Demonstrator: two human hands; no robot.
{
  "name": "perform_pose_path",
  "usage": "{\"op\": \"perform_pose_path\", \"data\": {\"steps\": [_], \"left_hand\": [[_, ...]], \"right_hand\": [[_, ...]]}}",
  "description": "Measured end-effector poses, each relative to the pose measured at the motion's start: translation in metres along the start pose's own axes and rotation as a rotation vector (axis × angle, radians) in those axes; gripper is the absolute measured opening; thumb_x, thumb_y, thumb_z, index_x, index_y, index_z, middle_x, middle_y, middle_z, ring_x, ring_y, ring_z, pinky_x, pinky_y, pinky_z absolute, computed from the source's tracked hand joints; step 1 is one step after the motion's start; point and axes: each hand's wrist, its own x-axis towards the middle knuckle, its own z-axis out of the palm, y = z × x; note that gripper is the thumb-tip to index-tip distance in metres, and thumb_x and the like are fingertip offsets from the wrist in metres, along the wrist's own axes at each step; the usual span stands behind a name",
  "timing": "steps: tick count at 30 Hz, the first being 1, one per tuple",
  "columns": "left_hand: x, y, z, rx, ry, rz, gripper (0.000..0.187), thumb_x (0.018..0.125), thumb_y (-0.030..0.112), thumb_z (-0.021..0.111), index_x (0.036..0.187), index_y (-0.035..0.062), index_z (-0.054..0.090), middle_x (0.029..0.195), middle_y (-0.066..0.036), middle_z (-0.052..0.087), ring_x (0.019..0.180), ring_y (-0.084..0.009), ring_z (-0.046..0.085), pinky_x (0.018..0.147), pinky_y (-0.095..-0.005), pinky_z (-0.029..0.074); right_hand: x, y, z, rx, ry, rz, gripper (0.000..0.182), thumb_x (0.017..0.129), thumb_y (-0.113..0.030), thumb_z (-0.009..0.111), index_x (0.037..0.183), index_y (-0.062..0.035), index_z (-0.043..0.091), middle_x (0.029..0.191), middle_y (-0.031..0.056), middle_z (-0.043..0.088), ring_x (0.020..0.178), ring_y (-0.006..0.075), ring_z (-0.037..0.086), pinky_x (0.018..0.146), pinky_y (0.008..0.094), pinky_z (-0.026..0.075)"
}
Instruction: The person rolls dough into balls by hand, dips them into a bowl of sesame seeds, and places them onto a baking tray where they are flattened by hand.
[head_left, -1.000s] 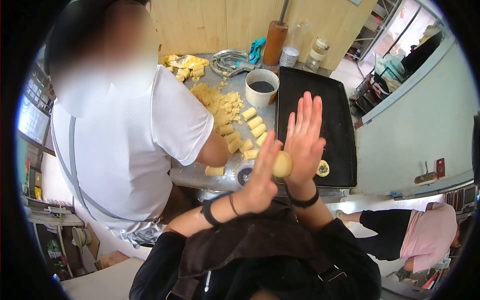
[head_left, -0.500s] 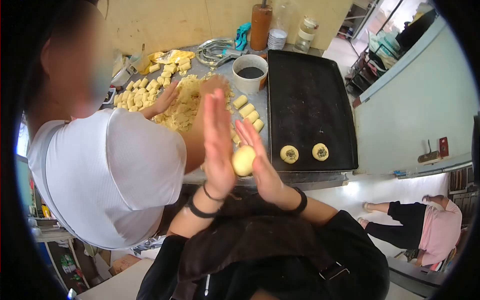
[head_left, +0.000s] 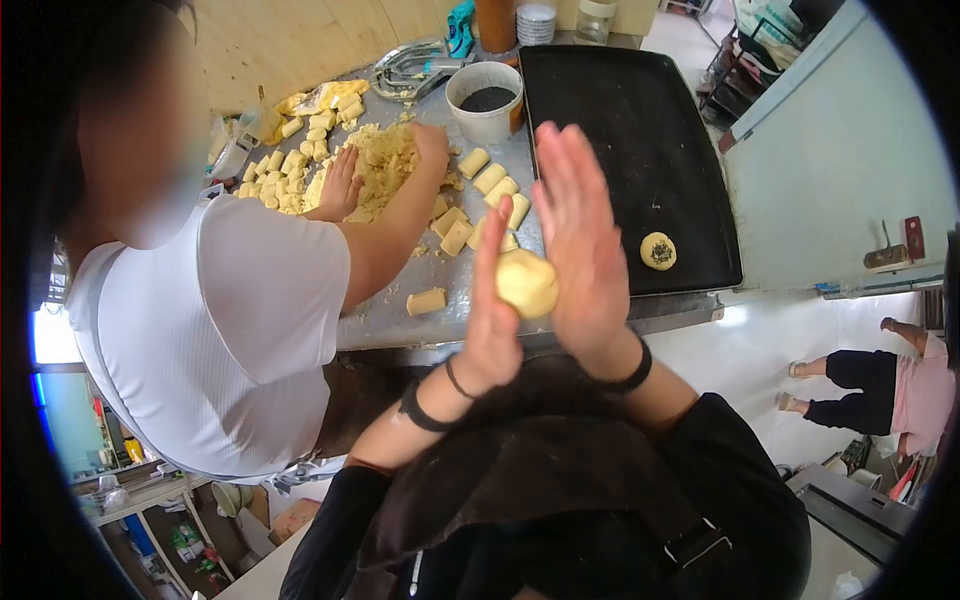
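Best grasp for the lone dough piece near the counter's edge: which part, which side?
Probably pinch the dough piece across its middle, from above: it lies on its side, longer than thick, apart from the other pieces, leaving both long sides reachable.

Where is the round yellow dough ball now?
In the head view, the dough ball is near centre, between the person's left hand and right hand.

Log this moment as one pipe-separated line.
left hand, right hand: dough ball between palms | black tray: one dark-topped round visible | co-worker: at crumbly dough
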Motion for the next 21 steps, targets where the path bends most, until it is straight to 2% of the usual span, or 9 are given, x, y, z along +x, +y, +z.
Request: {"op": "perform_pose_path", "data": {"steps": [2, 6, 10, 11, 14, 15, 18, 19, 21], "left_hand": [[-0.009, -0.002, 0.003, 0.012, -0.082, -0.078, 0.086, 0.096, 0.064, 0.026, 0.152, 0.0001, 0.014, 0.159, -0.018, 0.013, 0.147, -0.0304, 0.014, 0.119, -0.0413, 0.007], [0.006, -0.010, -0.020, -0.163, 0.141, -0.101, 0.075, 0.101, 0.054, 0.021, 0.150, -0.0027, 0.018, 0.158, -0.018, 0.017, 0.147, -0.0274, 0.015, 0.118, -0.0398, 0.014], [-0.042, -0.041, -0.034, -0.187, -0.008, -0.570, 0.074, 0.101, 0.057, 0.017, 0.139, -0.0026, 0.040, 0.141, -0.016, 0.045, 0.133, -0.0249, 0.040, 0.112, -0.0378, 0.028], [-0.053, -0.046, -0.030, -0.216, 0.127, -0.626, 0.070, 0.102, 0.056, 0.018, 0.131, -0.0009, 0.047, 0.126, -0.013, 0.055, 0.118, -0.0230, 0.053, 0.102, -0.0368, 0.040], [-0.063, -0.046, -0.066, -0.462, -0.029, -0.885, 0.064, 0.102, 0.055, 0.024, 0.134, 0.0047, 0.047, 0.123, -0.009, 0.058, 0.113, -0.0183, 0.056, 0.095, -0.0318, 0.045], [-0.062, -0.041, -0.065, -0.393, 0.098, -0.870, 0.058, 0.103, 0.049, 0.028, 0.127, 0.0007, 0.049, 0.109, -0.010, 0.062, 0.093, -0.0197, 0.064, 0.079, -0.0310, 0.053], [-0.076, -0.057, -0.089, -0.228, 0.196, -0.838, 0.048, 0.104, 0.041, 0.036, 0.125, 0.0010, 0.052, 0.110, -0.010, 0.062, 0.092, -0.0204, 0.064, 0.079, -0.0297, 0.053], [-0.078, -0.067, -0.096, -0.119, 0.255, -0.830, 0.034, 0.100, 0.028, 0.051, 0.122, 0.0025, 0.056, 0.110, -0.010, 0.062, 0.094, -0.0200, 0.064, 0.080, -0.0283, 0.052], [-0.079, -0.079, -0.099, 0.296, 0.130, -0.719, 0.033, 0.094, 0.023, 0.060, 0.121, 0.0033, 0.057, 0.109, -0.010, 0.063, 0.095, -0.0212, 0.063, 0.081, -0.0295, 0.051]], "right_hand": [[-0.012, 0.024, -0.006, -0.137, -0.069, 0.027, 0.074, 0.100, -0.051, 0.030, 0.150, 0.0024, 0.017, 0.156, 0.0183, 0.020, 0.146, 0.0285, 0.016, 0.118, 0.0415, 0.009], [-0.037, 0.047, -0.003, -0.360, -0.285, -0.098, 0.069, 0.101, -0.047, 0.032, 0.145, 0.0053, 0.030, 0.154, 0.0211, 0.025, 0.144, 0.0338, 0.023, 0.116, 0.0432, 0.015], [-0.017, 0.045, -0.010, -0.491, -0.267, -0.245, 0.065, 0.100, -0.044, 0.035, 0.142, 0.0055, 0.035, 0.152, 0.0223, 0.028, 0.142, 0.0363, 0.026, 0.116, 0.0421, 0.017], [-0.013, 0.047, -0.011, -0.496, -0.255, -0.258, 0.064, 0.100, -0.043, 0.035, 0.142, 0.0054, 0.036, 0.151, 0.0222, 0.029, 0.142, 0.0363, 0.026, 0.115, 0.0418, 0.018], [-0.022, 0.057, -0.009, -0.380, -0.314, -0.142, 0.060, 0.100, -0.040, 0.035, 0.141, 0.0043, 0.038, 0.150, 0.0200, 0.033, 0.141, 0.0346, 0.028, 0.115, 0.0410, 0.019], [-0.023, 0.061, -0.012, -0.349, -0.270, -0.129, 0.059, 0.100, -0.040, 0.035, 0.140, 0.0040, 0.038, 0.149, 0.0194, 0.034, 0.140, 0.0336, 0.029, 0.115, 0.0408, 0.019], [-0.031, 0.063, -0.034, -0.308, -0.142, -0.041, 0.058, 0.100, -0.039, 0.034, 0.140, 0.0033, 0.038, 0.147, 0.0180, 0.036, 0.140, 0.0305, 0.030, 0.115, 0.0407, 0.019], [-0.033, 0.059, -0.045, -0.324, -0.093, 0.011, 0.060, 0.100, -0.040, 0.034, 0.140, 0.0032, 0.037, 0.147, 0.0180, 0.036, 0.140, 0.0294, 0.029, 0.116, 0.0411, 0.018], [-0.036, 0.053, -0.065, -0.375, -0.028, 0.064, 0.059, 0.099, -0.039, 0.033, 0.140, 0.0027, 0.036, 0.147, 0.0177, 0.036, 0.141, 0.0282, 0.029, 0.116, 0.0417, 0.017]]}}
